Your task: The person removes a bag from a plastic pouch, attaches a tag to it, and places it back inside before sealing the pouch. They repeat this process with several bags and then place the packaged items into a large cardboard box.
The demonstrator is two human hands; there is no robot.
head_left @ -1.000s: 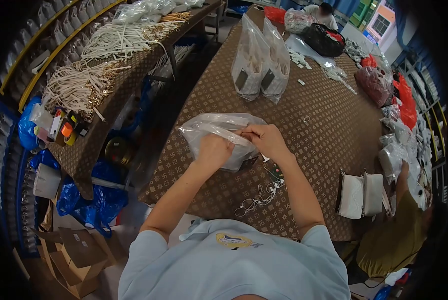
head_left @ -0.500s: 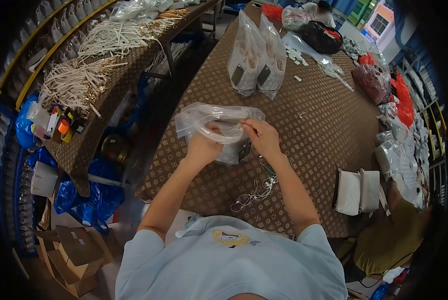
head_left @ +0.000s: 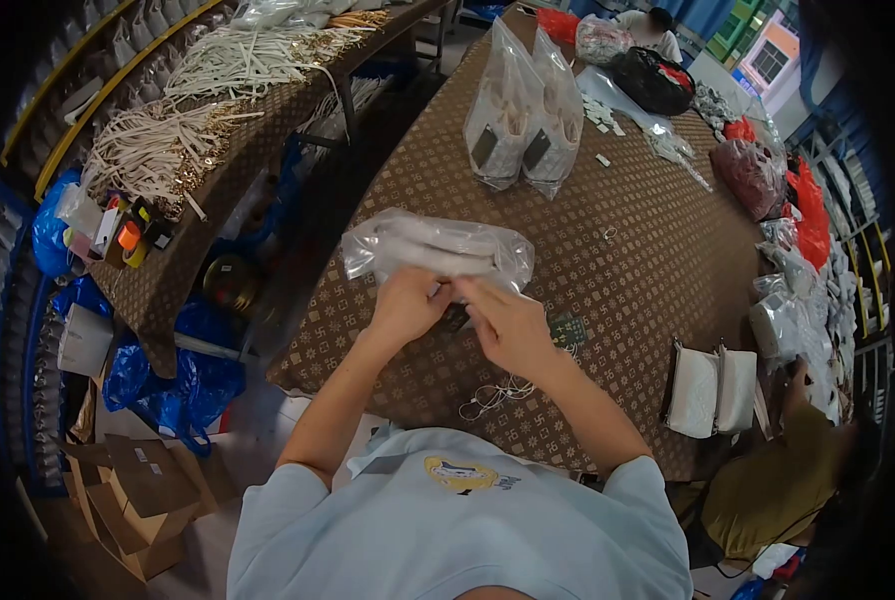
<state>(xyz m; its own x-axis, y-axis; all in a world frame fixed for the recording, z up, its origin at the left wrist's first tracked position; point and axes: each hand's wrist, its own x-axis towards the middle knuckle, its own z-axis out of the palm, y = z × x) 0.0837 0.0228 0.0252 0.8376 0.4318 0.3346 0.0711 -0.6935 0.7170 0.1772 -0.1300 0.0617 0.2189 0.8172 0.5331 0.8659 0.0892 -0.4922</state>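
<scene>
A clear plastic bag (head_left: 363,250) lies on the patterned table in front of me, with a pale, whitish item (head_left: 448,262) inside whose kind I cannot make out. At its near edge, my left hand (head_left: 408,302) pinches the plastic with curled fingers. My right hand (head_left: 513,328) meets it there, fingertips together on the same edge; the fingers are slightly blurred. Beside my right wrist is a small dark green card (head_left: 569,331). Thin white strings (head_left: 498,397) lie tangled closer to my body.
Two bagged pale handbags (head_left: 501,140) with dark tags stand farther up the table (head_left: 628,290). Two white pouches (head_left: 695,392) lie at right, near a person in olive clothing (head_left: 773,490). Bundles of straps (head_left: 158,150) cover a side table. Cardboard boxes (head_left: 143,490) sit on the floor.
My hands have come nearer to me and closer together, from the bag's raised, gathered opening to its near edge. The plastic now lies flatter, and the green card is more visible.
</scene>
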